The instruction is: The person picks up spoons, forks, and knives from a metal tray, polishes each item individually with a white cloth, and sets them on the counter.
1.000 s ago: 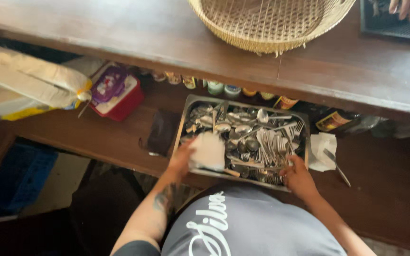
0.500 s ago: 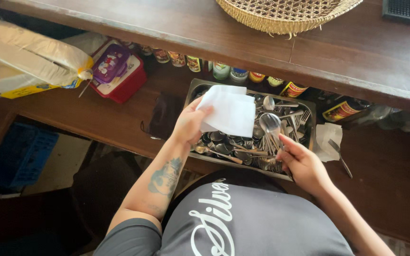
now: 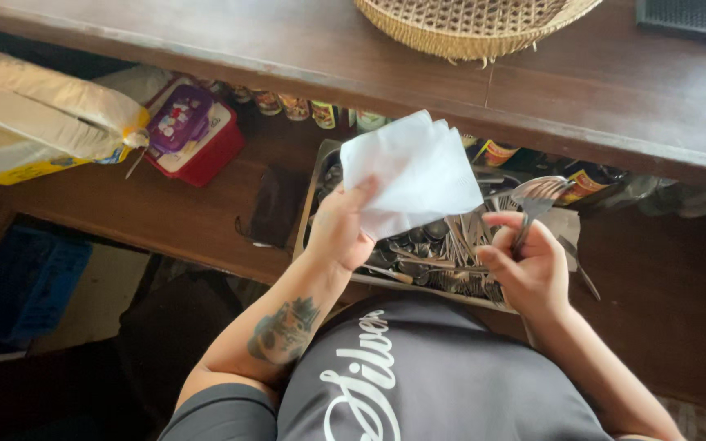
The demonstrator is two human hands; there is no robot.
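My left hand (image 3: 339, 231) holds up a white paper napkin (image 3: 414, 173) over a metal tray (image 3: 310, 214) full of several pieces of silver cutlery (image 3: 443, 249). My right hand (image 3: 526, 265) grips a metal fork (image 3: 533, 201) by its handle, tines upward, just right of the napkin. Both hands hover above the tray, which sits on a lower wooden shelf. My dark shirt fills the bottom of the view.
A woven basket (image 3: 471, 26) rests on the upper wooden counter (image 3: 288, 41). A red box (image 3: 194, 139) and a yellow-and-white bag (image 3: 38, 114) lie at left on the shelf. Small jars (image 3: 296, 106) line the back. A dark cloth (image 3: 275, 208) lies beside the tray. A blue crate (image 3: 22, 286) stands below.
My left hand lifted the napkin out of the tray. My right hand picked a fork from the cutlery and raised it beside the napkin.
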